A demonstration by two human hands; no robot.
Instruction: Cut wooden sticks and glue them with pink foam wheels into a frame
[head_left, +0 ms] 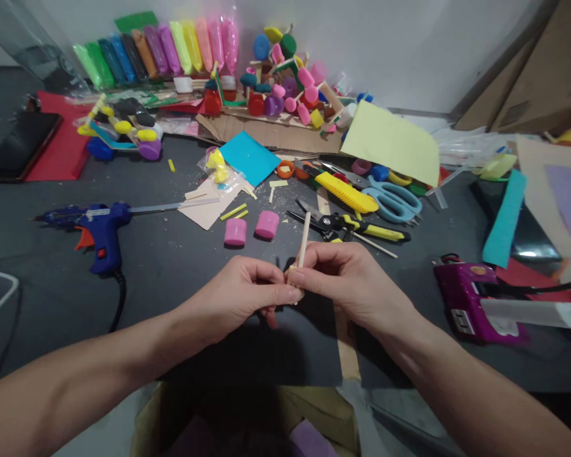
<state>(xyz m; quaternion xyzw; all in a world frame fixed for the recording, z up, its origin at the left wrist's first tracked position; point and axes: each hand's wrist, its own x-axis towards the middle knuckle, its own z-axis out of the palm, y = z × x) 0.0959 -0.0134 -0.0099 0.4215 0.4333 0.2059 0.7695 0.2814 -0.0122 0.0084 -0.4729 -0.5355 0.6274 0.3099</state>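
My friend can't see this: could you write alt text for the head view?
Both hands, left hand and right hand, pinch a thin wooden stick upright above a dark table cluttered with craft supplies, a blue glue gun at left.

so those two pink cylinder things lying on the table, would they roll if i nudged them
Probably. Both pink cylinders lie on their curved sides on the flat dark table, so a sideways nudge would likely roll them. They look small and like foam or clay, so probably light. Pushed end-on, they would more likely slide.
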